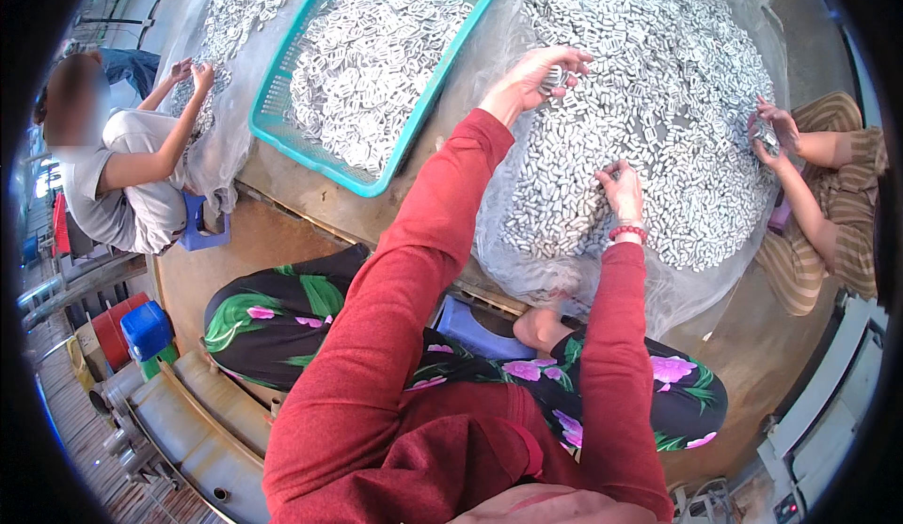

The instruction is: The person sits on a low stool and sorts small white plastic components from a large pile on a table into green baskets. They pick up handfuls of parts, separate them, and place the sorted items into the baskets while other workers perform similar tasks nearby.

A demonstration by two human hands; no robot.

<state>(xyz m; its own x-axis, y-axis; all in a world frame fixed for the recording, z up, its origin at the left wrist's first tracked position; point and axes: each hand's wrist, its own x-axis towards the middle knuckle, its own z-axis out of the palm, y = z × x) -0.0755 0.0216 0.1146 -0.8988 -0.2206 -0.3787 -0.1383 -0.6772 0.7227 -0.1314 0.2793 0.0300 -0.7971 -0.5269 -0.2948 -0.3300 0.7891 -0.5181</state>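
Pieces of silvery metal (602,44) form a broad heap (696,185) on a clear plastic sheet (691,289), the heap's far side cut off by the upper edge. Over the heap's left part, the person's left hand (538,77) curls around several pieces; its fingers hide how many. At the heap's near side, the right hand (621,190) has its fingers narrowly bent, and I cannot tell whether anything sits between the tips. Left of the heap, a teal basket (320,165) holds more pieces, its far end partly out of view. Right of the heap, a co-worker's hands (767,134) hold pieces, the head unseen. Beyond the basket, farther left of the heap, another person (141,166) sits, finger contents too small to make out.
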